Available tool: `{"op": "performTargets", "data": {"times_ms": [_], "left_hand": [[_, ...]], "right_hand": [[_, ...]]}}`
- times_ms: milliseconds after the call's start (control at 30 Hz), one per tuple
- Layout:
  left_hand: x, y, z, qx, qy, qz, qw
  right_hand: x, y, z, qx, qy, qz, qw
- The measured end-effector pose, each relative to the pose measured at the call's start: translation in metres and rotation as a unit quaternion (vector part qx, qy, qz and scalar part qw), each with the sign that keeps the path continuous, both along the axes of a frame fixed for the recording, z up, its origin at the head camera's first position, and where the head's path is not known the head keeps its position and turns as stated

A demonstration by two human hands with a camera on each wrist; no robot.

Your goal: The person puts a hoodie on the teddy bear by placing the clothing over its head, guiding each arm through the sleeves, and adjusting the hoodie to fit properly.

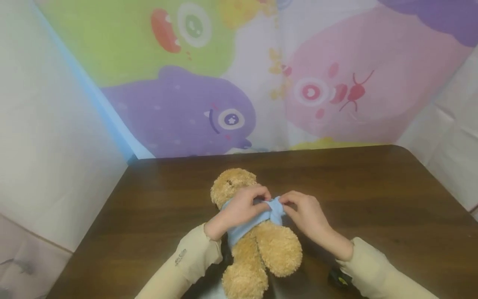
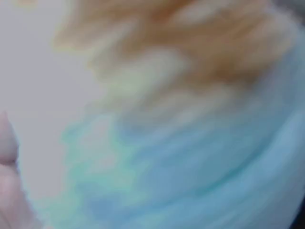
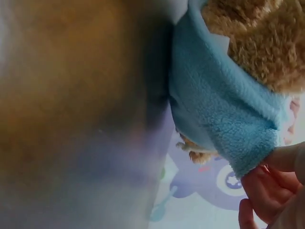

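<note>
A tan plush teddy bear (image 1: 281, 251) in a light blue fleece shirt (image 1: 244, 228) lies on the table, its head away from me. My left hand (image 1: 240, 205) reaches across the bear's chest, thumb and fingers holding the shirt near the sleeve. My right hand (image 1: 306, 211) pinches the end of the blue sleeve between thumb and fingers. In the right wrist view, the fleece (image 3: 219, 95) is drawn out to a corner at the right fingertips (image 3: 259, 174). Blurred fur and blue cloth (image 2: 200, 176) fill the left wrist view.
The dark brown wooden table (image 1: 157, 199) extends around the bear. A small black object (image 1: 339, 277) sits by the right sleeve cuff. Behind the table hangs a cloth with cartoon monsters (image 1: 194, 112), and white sheets (image 1: 52, 124) stand at the sides.
</note>
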State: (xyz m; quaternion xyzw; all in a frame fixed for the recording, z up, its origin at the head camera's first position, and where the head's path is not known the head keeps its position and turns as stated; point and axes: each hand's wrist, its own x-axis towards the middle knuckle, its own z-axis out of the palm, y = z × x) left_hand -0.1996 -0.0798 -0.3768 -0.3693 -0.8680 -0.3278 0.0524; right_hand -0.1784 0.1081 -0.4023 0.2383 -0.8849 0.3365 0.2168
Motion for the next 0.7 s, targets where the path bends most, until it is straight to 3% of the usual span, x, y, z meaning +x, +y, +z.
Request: {"op": "performTargets", "data": {"times_ms": [200, 400, 467, 600, 667, 700], "left_hand": [[0.001, -0.011, 0.013, -0.070, 0.065, -0.024, 0.9951], [0.004, -0.021, 0.025, -0.099, 0.050, -0.056, 0.9923], [0.005, -0.025, 0.028, -0.109, 0.041, -0.062, 0.9913], [0.005, -0.029, 0.031, -0.126, 0.028, -0.056, 0.9901], [0.005, -0.026, 0.032, -0.124, 0.018, -0.048, 0.9910], [0.005, -0.024, 0.032, -0.120, 0.010, -0.043, 0.9918]], "right_hand": [[-0.007, 0.006, 0.008, -0.028, -0.020, -0.032, 0.999], [-0.014, 0.016, 0.008, -0.047, -0.055, -0.028, 0.997], [-0.019, 0.019, 0.006, -0.080, -0.099, -0.023, 0.992], [-0.028, 0.025, 0.000, -0.146, -0.204, -0.001, 0.968], [-0.030, 0.026, 0.000, -0.156, -0.228, 0.006, 0.961], [-0.030, 0.027, 0.000, -0.153, -0.225, 0.005, 0.962]]}}
